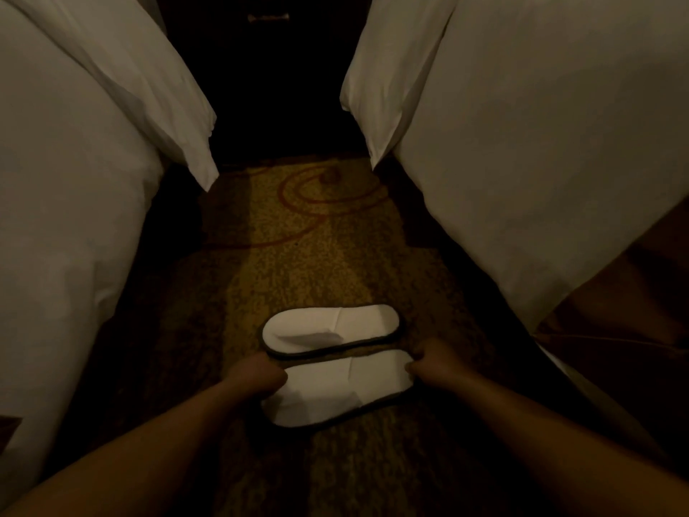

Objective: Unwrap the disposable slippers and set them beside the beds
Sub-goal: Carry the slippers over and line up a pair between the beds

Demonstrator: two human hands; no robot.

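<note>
Lying side by side on the patterned carpet (298, 236) in the lower middle of the frame, two white disposable slippers with dark edging are out of any wrapping. They run crosswise to the aisle and are almost touching along their long edges.

The far slipper (332, 330) rests flat on the carpet with no hand on it. Its folded upper lies toward the left of the frame.

The near slipper (335, 389) sits just below it and is held at both ends. The left hand (257, 375) has its fingers curled around the end at the left of the frame. The right hand (436, 361) pinches the opposite end between thumb and bent fingers. Both forearms reach in from the bottom corners.

The light is dim, so this slipper may be resting fully on the carpet or raised slightly; I cannot tell which.

The left bed (56, 181) fills the left side of the frame, its white cover hanging toward the floor. The right bed (522, 143) fills the upper right in the same way. A brown runner (634, 292) lies across the right bed at the right edge.

Both slippers lie in the aisle between the two beds. At the top centre stands a dark nightstand (268, 69), barely visible, with a small pale handle (268, 17).
</note>
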